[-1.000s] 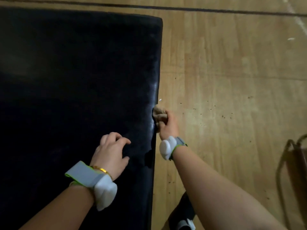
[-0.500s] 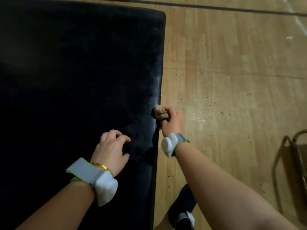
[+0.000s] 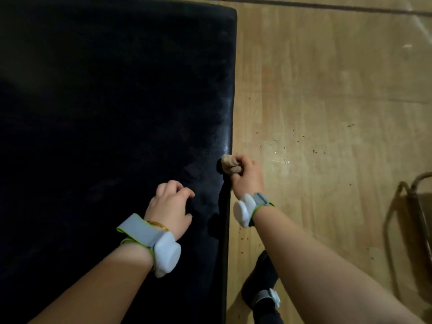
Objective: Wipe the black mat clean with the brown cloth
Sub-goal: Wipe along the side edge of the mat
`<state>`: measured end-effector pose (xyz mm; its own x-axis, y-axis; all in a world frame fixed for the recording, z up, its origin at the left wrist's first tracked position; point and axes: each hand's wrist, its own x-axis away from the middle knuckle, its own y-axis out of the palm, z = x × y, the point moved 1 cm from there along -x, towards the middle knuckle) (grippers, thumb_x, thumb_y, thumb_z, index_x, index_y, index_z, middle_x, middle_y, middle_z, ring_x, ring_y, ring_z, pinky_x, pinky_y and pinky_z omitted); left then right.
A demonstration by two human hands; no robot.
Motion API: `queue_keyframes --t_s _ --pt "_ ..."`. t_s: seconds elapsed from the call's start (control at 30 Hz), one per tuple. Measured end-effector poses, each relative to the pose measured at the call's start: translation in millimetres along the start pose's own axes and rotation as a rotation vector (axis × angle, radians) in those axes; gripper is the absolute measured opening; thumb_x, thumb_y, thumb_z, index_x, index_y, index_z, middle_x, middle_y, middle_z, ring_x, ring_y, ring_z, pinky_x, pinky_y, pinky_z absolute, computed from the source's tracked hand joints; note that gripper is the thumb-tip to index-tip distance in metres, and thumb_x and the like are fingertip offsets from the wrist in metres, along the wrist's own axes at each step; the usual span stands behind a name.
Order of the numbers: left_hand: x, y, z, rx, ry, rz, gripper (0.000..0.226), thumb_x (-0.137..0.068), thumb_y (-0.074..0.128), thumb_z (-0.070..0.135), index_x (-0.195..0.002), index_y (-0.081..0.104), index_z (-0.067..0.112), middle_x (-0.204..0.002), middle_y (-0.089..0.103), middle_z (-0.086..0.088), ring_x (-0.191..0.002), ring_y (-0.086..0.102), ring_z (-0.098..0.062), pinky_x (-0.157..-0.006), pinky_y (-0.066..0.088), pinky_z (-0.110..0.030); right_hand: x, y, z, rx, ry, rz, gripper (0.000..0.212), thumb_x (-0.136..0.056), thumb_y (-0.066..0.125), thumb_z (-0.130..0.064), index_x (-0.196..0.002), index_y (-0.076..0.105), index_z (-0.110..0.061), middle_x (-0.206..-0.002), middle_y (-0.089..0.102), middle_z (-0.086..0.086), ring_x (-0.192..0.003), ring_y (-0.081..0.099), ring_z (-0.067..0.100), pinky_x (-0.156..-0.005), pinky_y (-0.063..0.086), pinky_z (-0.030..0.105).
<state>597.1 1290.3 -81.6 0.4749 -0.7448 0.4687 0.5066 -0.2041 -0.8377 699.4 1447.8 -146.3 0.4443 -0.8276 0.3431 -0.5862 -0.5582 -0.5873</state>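
Note:
The thick black mat [image 3: 112, 108] fills the left half of the view and lies on a wooden floor. My right hand [image 3: 246, 177] grips the bunched brown cloth [image 3: 230, 164] and holds it against the mat's right side edge, about midway down. My left hand [image 3: 171, 205] rests on top of the mat near that edge, fingers bent with the tips touching the surface, holding nothing. Both wrists carry grey bands with white pods.
Dark crumbs [image 3: 301, 146] are scattered on the wooden floor [image 3: 327, 78] right of the mat. A metal chair frame [image 3: 406, 218] stands at the right edge. My black-clad foot [image 3: 264, 293] is on the floor beside the mat's lower right side.
My right hand with the cloth has slid slightly forward along the mat's side edge. The left hand has stayed in place on the mat.

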Motion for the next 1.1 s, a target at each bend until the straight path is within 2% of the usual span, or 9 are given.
queue_keyframes --t_s 0.13,0.3,0.43,0.5,0.6,0.7,0.83,0.97,1.1 --pt "4.6 4.7 0.8 0.002 0.024 -0.003 0.047 -0.084 0.064 0.027 -0.128 0.048 0.031 -0.127 0.034 0.007 -0.125 0.025 -0.016 -0.101 0.033 -0.029 48.0 2.7 19.6 0.095 -0.060 -0.037 0.037 -0.083 0.052 0.004 -0.114 0.060 -0.015 -0.117 0.048 0.008 -0.099 0.053 0.022 -0.092 0.046 0.034" --pt "18.7 12.1 0.9 -0.022 0.066 -0.029 0.047 -0.085 0.062 0.027 -0.129 0.046 0.031 -0.128 0.033 0.007 -0.126 0.025 -0.016 -0.101 0.031 -0.028 102.0 1.5 39.6 0.113 -0.022 -0.115 0.039 -0.078 0.052 0.008 -0.111 0.062 -0.013 -0.113 0.049 0.006 -0.104 0.049 0.021 -0.091 0.037 0.021" --pt "32.7 19.4 -5.2 -0.012 0.076 -0.030 0.046 -0.085 0.062 0.027 -0.129 0.047 0.031 -0.127 0.034 0.007 -0.125 0.026 -0.016 -0.100 0.032 -0.028 49.3 3.6 24.2 -0.004 0.071 0.016 0.040 -0.080 0.047 0.006 -0.114 0.060 -0.012 -0.118 0.050 0.014 -0.104 0.055 0.029 -0.097 0.047 0.040" --pt "37.4 19.9 -7.7 0.000 0.079 -0.020 0.046 -0.085 0.063 0.027 -0.128 0.047 0.030 -0.126 0.034 0.008 -0.124 0.026 -0.016 -0.100 0.032 -0.028 31.2 6.5 17.2 -0.042 0.038 0.051 0.043 -0.074 0.041 -0.003 -0.108 0.061 -0.018 -0.113 0.054 0.014 -0.098 0.058 0.032 -0.091 0.050 0.045" --pt "49.2 22.5 -15.6 0.010 0.072 -0.027 0.046 -0.085 0.063 0.026 -0.128 0.049 0.031 -0.126 0.034 0.008 -0.124 0.026 -0.015 -0.100 0.032 -0.028 57.9 12.2 24.4 0.044 0.023 0.028 0.040 -0.079 0.044 0.005 -0.110 0.062 -0.013 -0.110 0.047 0.006 -0.094 0.052 0.021 -0.087 0.045 0.029" --pt "59.9 27.0 -25.1 0.000 0.071 -0.035 0.046 -0.085 0.063 0.028 -0.128 0.048 0.031 -0.128 0.035 0.007 -0.125 0.026 -0.016 -0.100 0.033 -0.029 115.1 14.4 46.2 0.045 0.053 0.005 0.036 -0.078 0.047 0.012 -0.104 0.064 -0.007 -0.107 0.049 0.008 -0.095 0.047 0.017 -0.084 0.034 0.018" --pt "69.7 30.2 -34.9 -0.010 0.082 -0.050 0.046 -0.085 0.063 0.029 -0.128 0.048 0.032 -0.127 0.035 0.008 -0.125 0.026 -0.015 -0.100 0.031 -0.028 138.3 16.0 56.6 0.020 0.080 0.000 0.035 -0.074 0.049 0.011 -0.087 0.062 -0.019 -0.100 0.049 0.002 -0.091 0.048 0.017 -0.081 0.040 0.025" --pt "77.0 27.1 -44.6 -0.011 0.097 -0.023 0.046 -0.084 0.064 0.029 -0.127 0.049 0.031 -0.126 0.035 0.007 -0.124 0.027 -0.016 -0.101 0.032 -0.029 99.4 20.3 37.7 0.020 0.078 0.118 0.036 -0.074 0.048 0.005 -0.102 0.064 -0.010 -0.111 0.053 0.011 -0.098 0.054 0.025 -0.090 0.046 0.036" --pt "87.0 22.1 -57.6 -0.024 0.104 -0.008 0.045 -0.084 0.064 0.029 -0.127 0.049 0.031 -0.127 0.036 0.007 -0.125 0.026 -0.017 -0.101 0.033 -0.030 107.7 27.8 42.9 0.003 0.081 0.143 0.039 -0.069 0.046 0.007 -0.101 0.063 -0.010 -0.110 0.055 0.014 -0.097 0.056 0.029 -0.091 0.048 0.044"
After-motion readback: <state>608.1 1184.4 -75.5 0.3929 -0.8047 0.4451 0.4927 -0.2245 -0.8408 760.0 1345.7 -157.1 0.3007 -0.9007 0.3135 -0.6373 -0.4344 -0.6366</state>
